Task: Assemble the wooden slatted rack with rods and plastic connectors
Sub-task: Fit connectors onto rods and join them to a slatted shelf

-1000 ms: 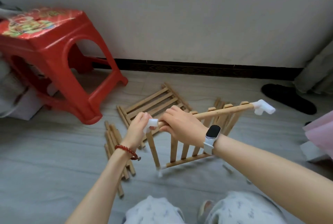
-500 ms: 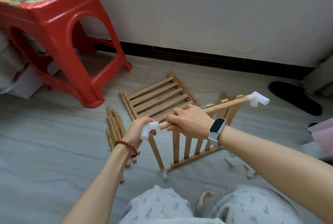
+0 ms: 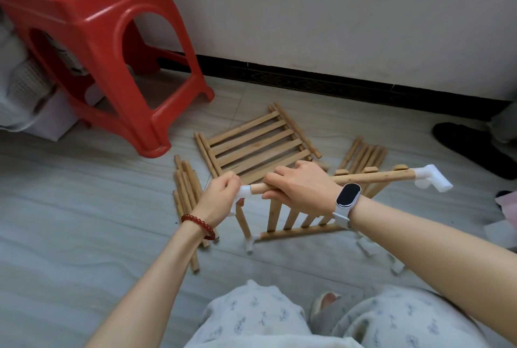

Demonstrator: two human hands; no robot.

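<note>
A partly built wooden rack stands upright on the floor in front of my knees. My right hand (image 3: 300,188) grips its top rod (image 3: 375,177) near the left end. My left hand (image 3: 221,199) pinches the white plastic connector (image 3: 245,191) fitted on that end, above a vertical rod (image 3: 242,220). Another white connector (image 3: 430,180) caps the rod's right end. The rack's slatted panel (image 3: 296,224) hangs below my right hand. A second slatted panel (image 3: 257,145) lies flat behind. Loose rods (image 3: 186,191) lie to the left, more rods (image 3: 363,156) to the right.
A red plastic stool (image 3: 92,40) stands at the back left near the wall. A black slipper (image 3: 470,147) lies at the right. Spare white connectors (image 3: 369,247) sit on the floor under my right forearm. My knees in patterned trousers (image 3: 251,317) fill the bottom.
The view has tilted down and shifted. Both hands keep their hold on the rod's left end, and the rack's top rod sits slightly lower and more level.
</note>
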